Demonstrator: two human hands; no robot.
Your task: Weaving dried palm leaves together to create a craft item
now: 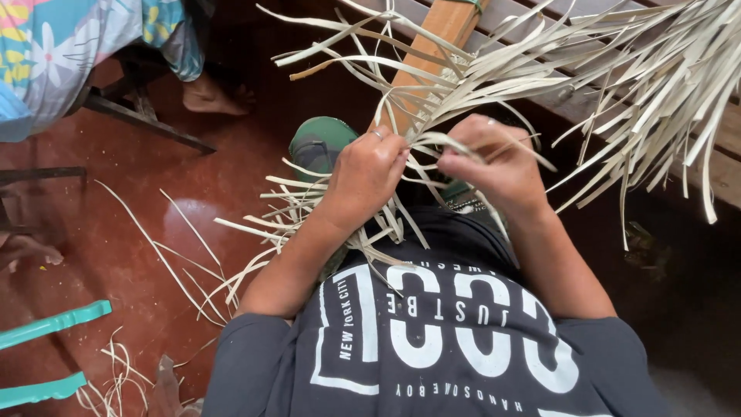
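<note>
Your left hand (369, 171) and right hand (494, 158), both pinched shut on pale flat palm-leaf strips (432, 143), meet at the weave; loose ends fan up-right over the slanted wooden post (432, 42).

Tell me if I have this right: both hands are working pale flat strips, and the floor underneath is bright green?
Not quite. In the head view the floor is dark red, not green. The rest holds: the left hand and right hand both grip the pale flat strips.

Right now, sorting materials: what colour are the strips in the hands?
Pale cream strips; head view.
</note>
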